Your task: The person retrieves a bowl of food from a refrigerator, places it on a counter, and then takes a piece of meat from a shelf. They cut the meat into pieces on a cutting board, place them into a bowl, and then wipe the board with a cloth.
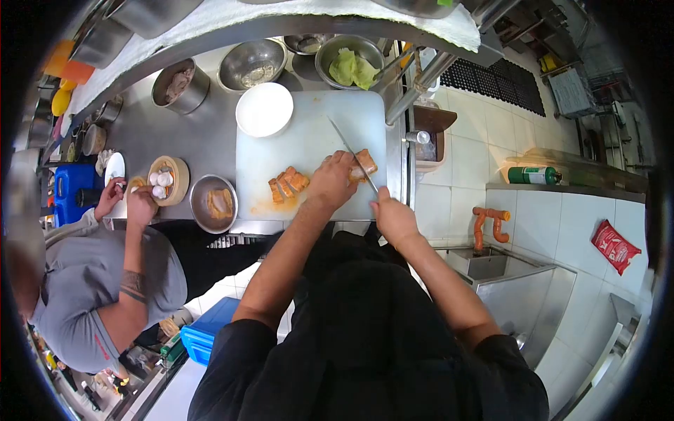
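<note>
Black shirt [351,337], left grip [331,181] half-curled on meat [367,162], right grip [395,219] clenching knife [343,139]; leaf-holding bowl [324,60]

A steel counter [133,126] stands under a metal shelf [281,22] running along its far side. Beyond the counter's right edge, a black perforated mat [502,84] lies on pale floor tiles [470,123]. Past its near right corner, a steel sink [484,266] adjoins a white tiled wall [540,217]. Warm light brightens the floor near a ledge [597,194].

Open lane on board [256,154] between white bowl [264,109] and slices [288,184]; knife [342,135] slants across right side; post [420,88] obstructs far right corner
</note>
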The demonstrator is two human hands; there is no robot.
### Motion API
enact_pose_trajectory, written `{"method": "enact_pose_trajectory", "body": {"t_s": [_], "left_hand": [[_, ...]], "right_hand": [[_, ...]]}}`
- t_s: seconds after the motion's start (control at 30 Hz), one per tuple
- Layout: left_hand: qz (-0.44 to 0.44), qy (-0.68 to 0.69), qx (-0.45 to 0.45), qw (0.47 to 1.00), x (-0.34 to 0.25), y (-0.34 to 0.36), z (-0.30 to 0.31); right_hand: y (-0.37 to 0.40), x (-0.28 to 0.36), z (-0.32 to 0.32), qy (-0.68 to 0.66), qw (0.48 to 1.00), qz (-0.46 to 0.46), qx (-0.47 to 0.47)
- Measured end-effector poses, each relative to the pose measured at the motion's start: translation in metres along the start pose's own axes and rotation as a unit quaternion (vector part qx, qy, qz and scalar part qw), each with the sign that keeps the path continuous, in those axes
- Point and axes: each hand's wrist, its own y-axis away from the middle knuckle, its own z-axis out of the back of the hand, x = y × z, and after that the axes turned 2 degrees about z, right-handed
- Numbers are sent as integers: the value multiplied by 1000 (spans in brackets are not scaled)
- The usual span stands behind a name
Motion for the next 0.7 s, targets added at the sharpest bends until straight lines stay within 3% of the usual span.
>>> {"method": "enact_pose_trajectory", "body": {"t_s": [0.2, 0.43, 0.57, 0.7], "left_hand": [[1, 12, -19, 1000, 5, 2, -6], [8, 30, -5, 999, 10, 6, -1], [5, 21, -14, 1000, 10, 5, 0], [13, 8, 20, 1000, 8, 4, 1]], "right_hand": [[-23, 11, 23, -25, 999, 26, 0], [42, 24, 68, -1, 998, -6, 65], [47, 24, 45, -7, 997, -36, 68], [-9, 19, -12, -32, 999, -14, -5]]}}
